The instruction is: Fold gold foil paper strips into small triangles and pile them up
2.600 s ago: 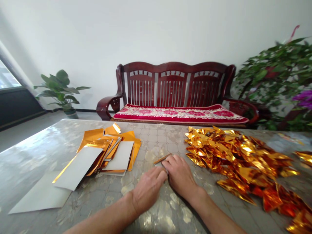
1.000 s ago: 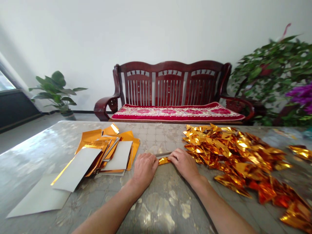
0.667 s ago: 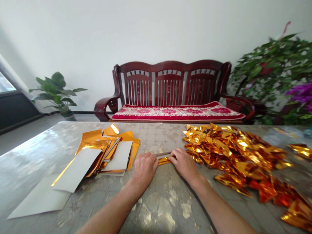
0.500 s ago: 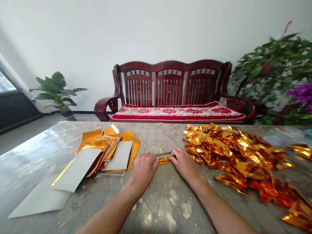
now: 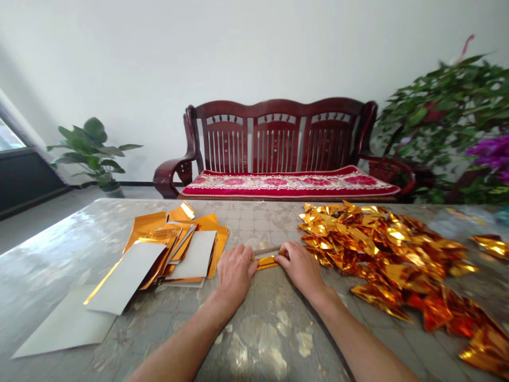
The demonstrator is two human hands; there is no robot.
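Between my hands, low over the table [image 5: 254, 329], is a sheet of gold foil paper [image 5: 267, 262] folded into a narrow strip, its pale side showing along the far edge. My left hand [image 5: 235, 270] is closed on the strip's left end, and my right hand [image 5: 299, 267] pinches the right end. Fingers cover both ends of the paper. Left of my left hand lies a loose stack of flat gold foil sheets [image 5: 149, 225], some with the grey-white back [image 5: 194, 255] up. Right of my right hand spreads a heap of folded gold foil pieces [image 5: 369, 239].
One pale sheet [image 5: 66, 323] lies apart at the table's left. Clear plastic wrapping [image 5: 457, 220] sits behind the heap at the right. Beyond the table stand a dark wooden bench [image 5: 276, 143] with a red patterned cushion, a potted plant [image 5: 95, 148] and leafy greenery [image 5: 441, 116].
My left hand has shifted very slightly left, and its fingers have bent up a little. The folded strip stays between both hands; the stack and heap are unchanged.
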